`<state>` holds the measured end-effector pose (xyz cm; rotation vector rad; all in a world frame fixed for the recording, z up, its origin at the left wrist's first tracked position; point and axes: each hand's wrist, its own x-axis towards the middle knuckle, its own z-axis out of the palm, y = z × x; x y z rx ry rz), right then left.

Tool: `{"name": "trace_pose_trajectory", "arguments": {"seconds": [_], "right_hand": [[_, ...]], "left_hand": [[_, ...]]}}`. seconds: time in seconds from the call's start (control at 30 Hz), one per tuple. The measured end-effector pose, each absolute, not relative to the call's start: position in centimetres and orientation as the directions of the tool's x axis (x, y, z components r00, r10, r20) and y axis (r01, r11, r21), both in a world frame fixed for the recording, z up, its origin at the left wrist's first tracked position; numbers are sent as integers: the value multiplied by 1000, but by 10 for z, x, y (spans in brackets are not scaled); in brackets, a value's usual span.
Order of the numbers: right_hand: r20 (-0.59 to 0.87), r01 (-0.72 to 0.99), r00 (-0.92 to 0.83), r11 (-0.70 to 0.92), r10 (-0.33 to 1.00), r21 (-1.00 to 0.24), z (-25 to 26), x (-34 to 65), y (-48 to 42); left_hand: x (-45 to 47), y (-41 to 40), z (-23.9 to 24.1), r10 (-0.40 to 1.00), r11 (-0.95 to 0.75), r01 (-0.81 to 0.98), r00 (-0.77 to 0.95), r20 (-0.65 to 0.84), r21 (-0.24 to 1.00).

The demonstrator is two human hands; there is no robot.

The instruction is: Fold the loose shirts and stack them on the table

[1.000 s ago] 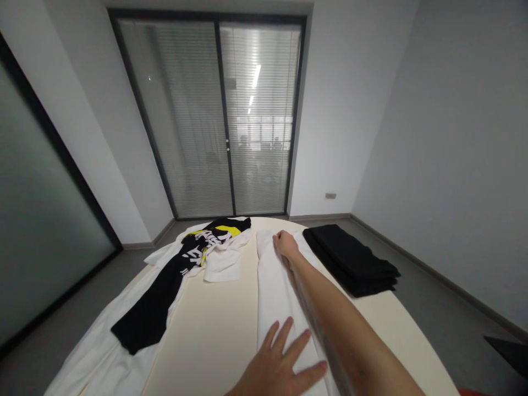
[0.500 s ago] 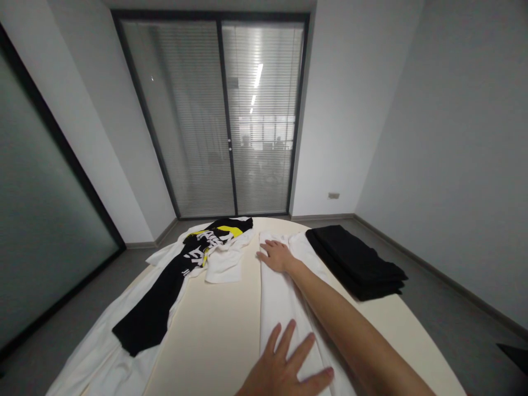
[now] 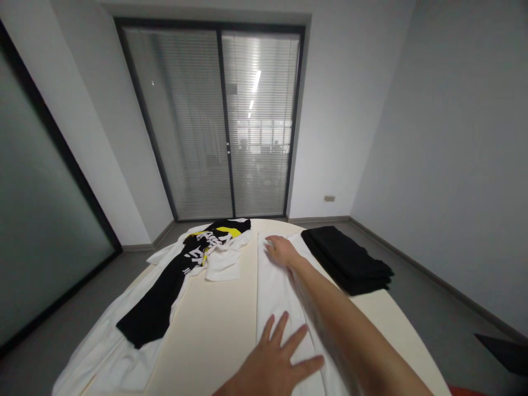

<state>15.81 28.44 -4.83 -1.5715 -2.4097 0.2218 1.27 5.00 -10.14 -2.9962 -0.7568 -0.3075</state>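
A white folded garment (image 3: 275,297) lies lengthwise as a long strip on the table, its kind not clear. My left hand (image 3: 274,363) rests flat on its near part, fingers spread. At the far end of the strip, my right hand (image 3: 282,252) has its fingers curled in toward the thumb on the white cloth. The right forearm crosses over the garment's right side and hides part of it.
White clothes and a black printed shirt (image 3: 165,297) with yellow and white marks lie along the left of the rounded cream table (image 3: 206,330). Folded black clothes (image 3: 346,258) are stacked at the right edge. Beyond stands a glass door with blinds (image 3: 185,126).
The fingers of my right hand have gone from spread flat to curled at the far end of the white garment. My left hand stays spread on the near part.
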Motion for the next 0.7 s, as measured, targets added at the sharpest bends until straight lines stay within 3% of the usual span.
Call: {"name": "trace_pose_trajectory", "arguments": {"seconds": [0.13,0.23,0.33,0.43,0.7], "right_hand": [[154,890,-352,381,923,-251,-35,205,254],[97,862,-420,430,902,-269,-37,235,221],[-2,838,-486,465,874,-287,-50,248,191],[-95,888,-411,375,907,-266,-67,244,175],[-43,940,-270,254,962,-227,-78,216,191]], "left_hand": [[8,43,-72,497,-853,469,864,84,231],[10,34,-56,547,-805,505,835,57,312],[15,25,-48,548,-800,510,835,40,316],[17,19,-47,511,-824,479,859,34,303],[3,34,-51,571,-808,538,815,96,240]]}}
